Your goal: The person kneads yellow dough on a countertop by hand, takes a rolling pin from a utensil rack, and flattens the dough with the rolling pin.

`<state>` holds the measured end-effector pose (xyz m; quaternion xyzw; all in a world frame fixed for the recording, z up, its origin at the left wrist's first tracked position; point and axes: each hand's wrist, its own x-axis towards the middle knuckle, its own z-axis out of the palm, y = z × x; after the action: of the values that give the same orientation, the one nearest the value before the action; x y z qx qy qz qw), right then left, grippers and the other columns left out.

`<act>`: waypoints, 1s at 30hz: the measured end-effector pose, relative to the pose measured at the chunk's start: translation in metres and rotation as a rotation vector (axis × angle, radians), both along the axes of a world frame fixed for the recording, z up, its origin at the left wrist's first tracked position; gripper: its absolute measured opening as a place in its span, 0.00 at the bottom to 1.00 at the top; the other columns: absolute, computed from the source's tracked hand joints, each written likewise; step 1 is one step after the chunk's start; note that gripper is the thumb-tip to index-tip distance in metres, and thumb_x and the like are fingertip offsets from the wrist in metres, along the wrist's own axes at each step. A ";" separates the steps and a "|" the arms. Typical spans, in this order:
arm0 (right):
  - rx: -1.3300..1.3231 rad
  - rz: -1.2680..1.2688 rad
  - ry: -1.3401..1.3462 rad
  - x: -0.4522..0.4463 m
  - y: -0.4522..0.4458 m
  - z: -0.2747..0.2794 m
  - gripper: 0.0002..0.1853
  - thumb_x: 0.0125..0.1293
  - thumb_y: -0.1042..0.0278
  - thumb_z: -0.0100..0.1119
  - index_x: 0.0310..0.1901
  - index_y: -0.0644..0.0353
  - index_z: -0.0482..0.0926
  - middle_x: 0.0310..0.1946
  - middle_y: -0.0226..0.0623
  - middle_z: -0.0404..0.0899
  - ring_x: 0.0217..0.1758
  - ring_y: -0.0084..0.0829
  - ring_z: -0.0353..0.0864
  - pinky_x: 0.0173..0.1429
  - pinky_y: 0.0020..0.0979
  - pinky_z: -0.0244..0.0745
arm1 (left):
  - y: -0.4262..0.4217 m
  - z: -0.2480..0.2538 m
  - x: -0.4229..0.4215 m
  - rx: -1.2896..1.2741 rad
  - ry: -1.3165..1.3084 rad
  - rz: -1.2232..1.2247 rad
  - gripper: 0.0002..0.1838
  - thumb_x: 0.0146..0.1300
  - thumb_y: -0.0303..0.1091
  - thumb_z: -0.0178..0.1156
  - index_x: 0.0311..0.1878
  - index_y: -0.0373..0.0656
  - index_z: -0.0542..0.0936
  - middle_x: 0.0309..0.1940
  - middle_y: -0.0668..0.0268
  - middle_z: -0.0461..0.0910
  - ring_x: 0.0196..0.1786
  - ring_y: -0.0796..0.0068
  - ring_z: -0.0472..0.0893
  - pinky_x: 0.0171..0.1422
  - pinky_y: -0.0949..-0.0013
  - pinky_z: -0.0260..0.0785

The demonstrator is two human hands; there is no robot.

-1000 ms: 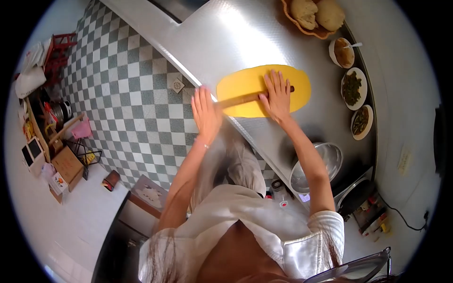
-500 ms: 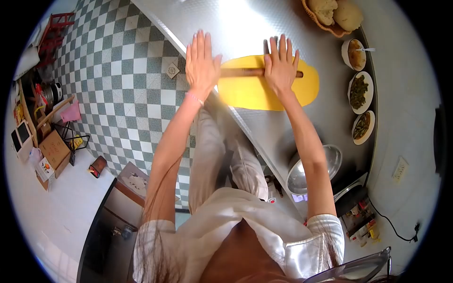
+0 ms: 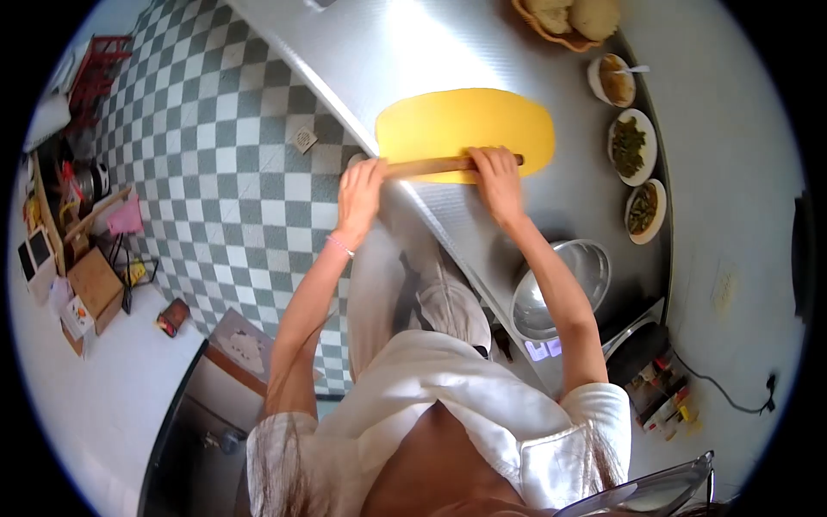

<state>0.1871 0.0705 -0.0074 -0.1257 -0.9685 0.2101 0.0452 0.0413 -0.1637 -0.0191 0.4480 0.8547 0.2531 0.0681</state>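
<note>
A flat, rounded sheet of yellow dough [image 3: 465, 121] lies on the metal counter. Across its near part runs a wooden rolling pin [image 3: 431, 166]. My left hand [image 3: 360, 196], with a pink band at the wrist, has its fingers curled over the pin's left end, just past the counter's edge. Over the right part of the pin, my right hand [image 3: 498, 185] bends its fingers and covers a short stretch of the wood; the pin's tip pokes out beyond it.
A metal bowl [image 3: 564, 284] stands on the counter beside my right forearm. Along the wall are a basket of buns [image 3: 573, 39], a bowl of sauce with a spoon [image 3: 613, 82], a bowl of greens [image 3: 629, 148] and another dish [image 3: 646, 211]. The counter edge [image 3: 327, 96] slants above the checkered floor.
Both hands have pulled the rolling pin toward my body, from the dough's middle to its near side. Their fingers went from stretched out flat to curled over the pin.
</note>
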 end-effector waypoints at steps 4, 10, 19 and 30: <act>-0.050 0.066 -0.043 0.003 0.011 0.017 0.17 0.56 0.73 0.50 0.49 0.57 0.74 0.44 0.38 0.71 0.53 0.42 0.70 0.61 0.41 0.63 | 0.001 0.011 -0.014 0.070 -0.057 -0.091 0.18 0.53 0.25 0.61 0.50 0.40 0.76 0.46 0.61 0.75 0.50 0.60 0.74 0.55 0.60 0.67; 0.171 0.015 0.242 -0.065 0.069 0.029 0.15 0.57 0.71 0.50 0.48 0.55 0.75 0.45 0.36 0.74 0.52 0.38 0.72 0.60 0.38 0.64 | 0.065 0.048 -0.082 0.084 0.079 -0.128 0.18 0.56 0.26 0.61 0.51 0.40 0.77 0.43 0.59 0.76 0.47 0.58 0.75 0.52 0.61 0.68; 0.198 -0.004 0.264 -0.170 0.121 -0.015 0.17 0.60 0.74 0.50 0.52 0.53 0.75 0.49 0.34 0.74 0.58 0.37 0.70 0.64 0.37 0.64 | 0.115 0.010 -0.167 0.073 0.002 -0.028 0.16 0.57 0.26 0.61 0.51 0.39 0.78 0.43 0.54 0.73 0.48 0.55 0.74 0.55 0.62 0.66; -0.268 -0.811 -0.212 0.029 0.146 -0.014 0.18 0.61 0.60 0.58 0.49 0.63 0.77 0.48 0.48 0.76 0.52 0.48 0.75 0.57 0.42 0.69 | 0.113 -0.006 -0.171 0.047 0.008 0.014 0.24 0.58 0.27 0.61 0.60 0.44 0.73 0.55 0.54 0.69 0.59 0.54 0.68 0.66 0.60 0.60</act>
<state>0.2161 0.2161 -0.0214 -0.5211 -0.8044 0.2853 0.0078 -0.1292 -0.0505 -0.0250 0.4446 0.8519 0.2719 0.0526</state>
